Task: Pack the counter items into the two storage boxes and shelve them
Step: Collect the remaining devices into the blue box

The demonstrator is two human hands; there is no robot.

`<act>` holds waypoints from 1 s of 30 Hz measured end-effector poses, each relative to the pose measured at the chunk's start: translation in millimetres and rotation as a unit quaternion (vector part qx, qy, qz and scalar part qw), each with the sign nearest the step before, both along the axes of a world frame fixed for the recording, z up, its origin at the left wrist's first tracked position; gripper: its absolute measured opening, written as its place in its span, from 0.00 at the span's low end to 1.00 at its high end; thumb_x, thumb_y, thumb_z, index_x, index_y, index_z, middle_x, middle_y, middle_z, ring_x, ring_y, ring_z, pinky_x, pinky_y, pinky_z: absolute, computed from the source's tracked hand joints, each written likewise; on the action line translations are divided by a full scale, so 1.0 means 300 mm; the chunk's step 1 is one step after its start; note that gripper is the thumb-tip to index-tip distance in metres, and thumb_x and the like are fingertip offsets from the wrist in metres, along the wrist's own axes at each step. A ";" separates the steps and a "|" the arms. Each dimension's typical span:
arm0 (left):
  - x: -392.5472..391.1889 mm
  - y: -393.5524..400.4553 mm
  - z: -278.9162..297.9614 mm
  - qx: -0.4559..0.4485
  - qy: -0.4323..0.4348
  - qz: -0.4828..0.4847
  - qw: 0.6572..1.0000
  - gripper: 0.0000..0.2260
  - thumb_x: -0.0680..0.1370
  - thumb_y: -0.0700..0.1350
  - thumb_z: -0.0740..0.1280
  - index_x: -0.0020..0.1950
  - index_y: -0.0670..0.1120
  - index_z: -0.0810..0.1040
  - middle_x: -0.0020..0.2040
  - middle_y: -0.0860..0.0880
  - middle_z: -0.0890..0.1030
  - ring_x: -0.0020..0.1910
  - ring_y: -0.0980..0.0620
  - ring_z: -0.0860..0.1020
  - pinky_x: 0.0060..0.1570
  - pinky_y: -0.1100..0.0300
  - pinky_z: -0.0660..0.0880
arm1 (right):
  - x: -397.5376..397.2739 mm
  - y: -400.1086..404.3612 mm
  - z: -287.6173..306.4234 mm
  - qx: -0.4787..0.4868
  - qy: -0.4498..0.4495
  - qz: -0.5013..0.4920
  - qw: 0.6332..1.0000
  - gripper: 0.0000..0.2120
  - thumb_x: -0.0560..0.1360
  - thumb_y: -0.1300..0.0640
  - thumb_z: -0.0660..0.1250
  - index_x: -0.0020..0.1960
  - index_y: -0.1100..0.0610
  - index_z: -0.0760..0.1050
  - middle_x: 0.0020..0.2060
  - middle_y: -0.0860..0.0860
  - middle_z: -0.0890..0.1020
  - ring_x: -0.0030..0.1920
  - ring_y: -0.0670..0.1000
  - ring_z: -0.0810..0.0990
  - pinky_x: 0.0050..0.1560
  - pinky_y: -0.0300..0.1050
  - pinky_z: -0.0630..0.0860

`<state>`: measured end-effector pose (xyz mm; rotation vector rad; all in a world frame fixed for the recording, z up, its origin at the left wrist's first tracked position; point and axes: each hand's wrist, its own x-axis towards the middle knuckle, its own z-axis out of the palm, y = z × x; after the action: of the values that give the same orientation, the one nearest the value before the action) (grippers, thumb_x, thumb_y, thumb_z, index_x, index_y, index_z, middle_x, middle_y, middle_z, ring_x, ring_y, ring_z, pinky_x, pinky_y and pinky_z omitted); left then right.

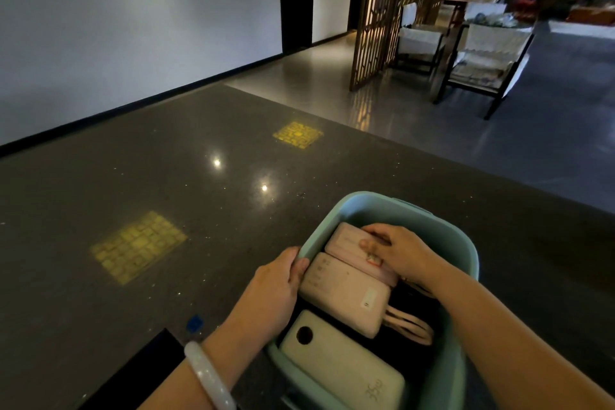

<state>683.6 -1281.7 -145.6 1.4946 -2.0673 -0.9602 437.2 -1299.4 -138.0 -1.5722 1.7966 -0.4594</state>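
A light blue storage box (446,236) stands on the dark stone counter (166,183) in front of me. Inside it lie a pink power bank (344,240) at the far end, a second pink power bank (342,289) with a looped cable in the middle, and a pale green power bank (336,363) nearest me. My left hand (269,289) grips the box's left rim, thumb curled over the edge. My right hand (399,250) reaches into the box and holds the far pink power bank, its fingers curled over its top.
The counter shows two yellow patterned light patches (138,245) and a small blue mark (194,323). A dark flat object (133,373) lies at the near left edge. Beyond the counter are a wooden lattice screen (379,17) and chairs (482,53).
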 end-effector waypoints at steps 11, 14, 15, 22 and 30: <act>0.001 0.006 0.015 0.010 -0.012 -0.006 1.000 0.16 0.82 0.57 0.52 0.67 0.56 0.70 0.46 0.59 0.77 0.42 0.65 0.76 0.35 0.72 0.68 | 0.010 0.005 0.001 -0.001 0.009 -0.004 1.000 0.16 0.78 0.47 0.63 0.65 0.47 0.71 0.48 0.41 0.78 0.49 0.40 0.76 0.51 0.42 0.72; 0.000 0.010 0.023 0.005 -0.019 -0.006 1.000 0.16 0.83 0.56 0.52 0.67 0.54 0.69 0.50 0.55 0.79 0.47 0.60 0.78 0.45 0.63 0.75 | 0.016 0.009 0.004 -0.013 0.023 -0.005 1.000 0.16 0.77 0.48 0.64 0.64 0.46 0.72 0.47 0.40 0.78 0.47 0.38 0.75 0.51 0.41 0.72; -0.001 0.014 0.026 0.001 -0.022 -0.005 1.000 0.17 0.83 0.56 0.52 0.67 0.53 0.70 0.52 0.53 0.79 0.49 0.57 0.78 0.50 0.57 0.76 | 0.017 0.012 0.010 -0.022 0.033 -0.006 0.999 0.16 0.77 0.48 0.65 0.64 0.46 0.72 0.47 0.39 0.77 0.47 0.37 0.75 0.52 0.41 0.71; 0.060 0.026 0.063 -0.039 -0.020 0.025 0.999 0.17 0.82 0.56 0.54 0.70 0.55 0.69 0.62 0.52 0.77 0.59 0.54 0.76 0.60 0.54 0.73 | 0.161 -0.033 0.134 -0.190 0.094 0.015 0.977 0.15 0.76 0.53 0.67 0.62 0.48 0.74 0.54 0.43 0.78 0.50 0.37 0.74 0.46 0.28 0.68; 0.495 0.008 0.132 -0.174 -0.248 0.117 0.946 0.16 0.82 0.54 0.55 0.69 0.51 0.66 0.61 0.51 0.74 0.59 0.51 0.74 0.57 0.56 0.69 | 0.649 -0.201 0.201 -0.219 0.290 0.278 0.889 0.20 0.77 0.57 0.63 0.68 0.51 0.67 0.64 0.49 0.72 0.65 0.50 0.69 0.64 0.43 0.64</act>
<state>832.1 -1279.1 -105.9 1.8555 -2.1615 -0.1146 632.0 -1359.7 -77.5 -2.6581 1.5743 -0.1143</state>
